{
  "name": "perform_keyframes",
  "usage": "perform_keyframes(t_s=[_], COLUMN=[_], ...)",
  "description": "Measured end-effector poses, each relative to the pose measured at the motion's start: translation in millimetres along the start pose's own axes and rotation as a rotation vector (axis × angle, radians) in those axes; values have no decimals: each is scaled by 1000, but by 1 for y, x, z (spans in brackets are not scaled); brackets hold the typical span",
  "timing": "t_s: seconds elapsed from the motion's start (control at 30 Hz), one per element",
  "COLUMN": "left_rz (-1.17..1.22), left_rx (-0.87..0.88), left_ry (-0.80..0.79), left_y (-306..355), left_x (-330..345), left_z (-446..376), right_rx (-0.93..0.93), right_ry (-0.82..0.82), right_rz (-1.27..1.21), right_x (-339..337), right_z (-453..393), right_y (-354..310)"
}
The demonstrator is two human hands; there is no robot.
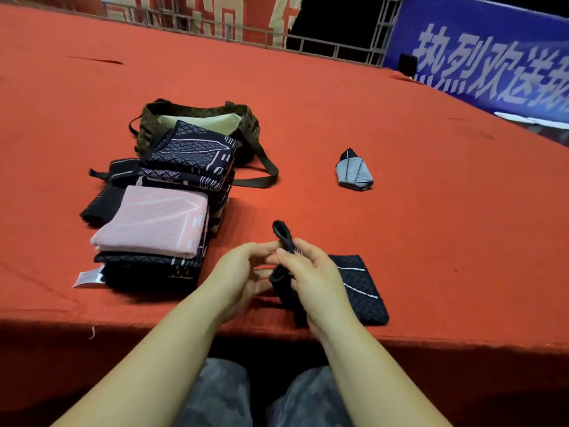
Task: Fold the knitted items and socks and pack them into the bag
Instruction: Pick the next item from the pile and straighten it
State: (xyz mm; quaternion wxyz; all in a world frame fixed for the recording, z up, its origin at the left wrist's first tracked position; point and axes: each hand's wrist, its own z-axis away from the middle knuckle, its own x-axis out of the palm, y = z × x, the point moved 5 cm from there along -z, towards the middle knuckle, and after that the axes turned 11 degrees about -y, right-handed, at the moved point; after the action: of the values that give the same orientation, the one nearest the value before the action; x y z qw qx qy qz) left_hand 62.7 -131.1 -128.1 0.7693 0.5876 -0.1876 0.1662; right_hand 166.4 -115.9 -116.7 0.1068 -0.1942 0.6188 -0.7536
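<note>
Worktop [369,103]: covered in red cloth; blue banner [492,57] and metal railing [338,47] seen behind the far edge.
Bag [246,121]: one, camouflage, open, left of centre.
Knitted items [160,223]: one stack, near the bag, towards the left edge.
Socks: one folded grey sock [355,171] mid-worktop; one dark sock [360,288] at the near edge.
Hands: left hand [243,272] and right hand [311,278] are both gripped around the dark sock.

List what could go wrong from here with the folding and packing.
1. The dark sock is pinched between the left hand and right hand right at the table edge; if the grip slips it may drop onto the lap.
2. The folded stack leans against the bag and looks uneven; it could topple when lifted.
3. The folded grey sock lies apart and could be forgotten.
</note>
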Motion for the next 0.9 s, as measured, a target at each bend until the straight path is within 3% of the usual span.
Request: perform_keyframes(t_s=[0.1,0.27,0.37,0.43,0.5,0.67,0.8,0.9], left_rz=[-132,-578,-1036,-1408,-1648,-1846,-1880,-1885], left_rx=[114,240,391,423,333,-8,-7,17], left_ry=[-21,-41,55,79,17,-107,-80,-77], left_y=[8,2,-5,-14,-30,-72,-81,-81], left_x=[21,48,58,68,75,75,72,73], left_z=[3,-12,-25,-32,-44,-68,-71,-71], right_rx=[-16,-70,-58,-70,-63,101,257,414], right_ry=[-6,56,102,167,243,331,378,303], right_rz=[42,92,127,384,690,993,1084,1062], right_x=[-10,-42,-72,-94,-112,-132,-140,-142], right_z=[0,3,5,7,7,8,9,4], right_y=[-10,-17,-21,-25,-25,2,13,9])
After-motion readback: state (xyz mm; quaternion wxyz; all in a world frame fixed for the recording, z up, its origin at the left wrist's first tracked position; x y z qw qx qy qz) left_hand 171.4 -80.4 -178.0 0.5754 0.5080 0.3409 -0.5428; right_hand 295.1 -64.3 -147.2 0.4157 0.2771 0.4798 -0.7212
